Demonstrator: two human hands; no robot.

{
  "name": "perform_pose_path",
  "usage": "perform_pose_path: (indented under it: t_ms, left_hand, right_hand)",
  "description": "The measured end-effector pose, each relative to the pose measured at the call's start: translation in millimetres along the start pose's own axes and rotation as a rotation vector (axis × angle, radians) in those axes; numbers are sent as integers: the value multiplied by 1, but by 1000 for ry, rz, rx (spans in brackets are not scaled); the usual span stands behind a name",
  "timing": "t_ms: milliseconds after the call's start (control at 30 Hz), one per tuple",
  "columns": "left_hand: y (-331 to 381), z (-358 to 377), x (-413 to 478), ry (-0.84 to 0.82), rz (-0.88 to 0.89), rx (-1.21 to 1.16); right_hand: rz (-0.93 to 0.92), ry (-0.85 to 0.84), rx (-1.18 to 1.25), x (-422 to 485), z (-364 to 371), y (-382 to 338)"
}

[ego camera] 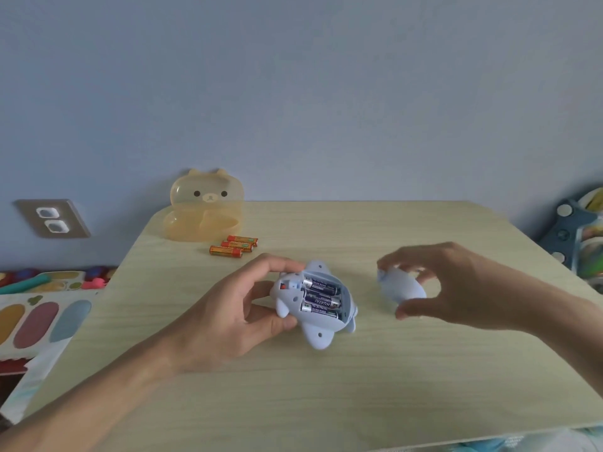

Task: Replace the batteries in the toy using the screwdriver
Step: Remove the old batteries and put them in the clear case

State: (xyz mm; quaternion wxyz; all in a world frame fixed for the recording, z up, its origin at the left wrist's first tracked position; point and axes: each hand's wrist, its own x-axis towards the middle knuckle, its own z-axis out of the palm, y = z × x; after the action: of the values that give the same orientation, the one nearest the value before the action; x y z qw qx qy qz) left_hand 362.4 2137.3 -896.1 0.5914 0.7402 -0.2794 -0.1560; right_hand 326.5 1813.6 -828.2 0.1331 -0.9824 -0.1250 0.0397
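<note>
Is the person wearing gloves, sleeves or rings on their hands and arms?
No. The left hand and right hand are bare, with no gloves, rings or watch showing. Both forearms are uncovered too; no sleeves reach into the picture.

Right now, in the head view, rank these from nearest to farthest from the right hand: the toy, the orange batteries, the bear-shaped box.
From the right hand:
1. Toy, just left of it, held by the left hand.
2. Orange batteries, farther left and back.
3. Bear-shaped box, at the table's far left edge.
</note>
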Motion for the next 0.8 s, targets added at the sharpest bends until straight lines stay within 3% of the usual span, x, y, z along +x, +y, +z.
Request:
perform_pose_path:
  t_ms: [233, 500, 800]
  left_hand:
    - [-2, -2, 0, -18, 1, -8]
    - [-2, -2, -1, 1, 5, -63]
    - [-1, -2, -1, -71, 3, -124]
  right_hand:
    - [-39, -94, 9, -1, 15, 11]
    - [-112, 17, 75, 7, 28, -29]
    - [-138, 92, 318, 11, 35, -42]
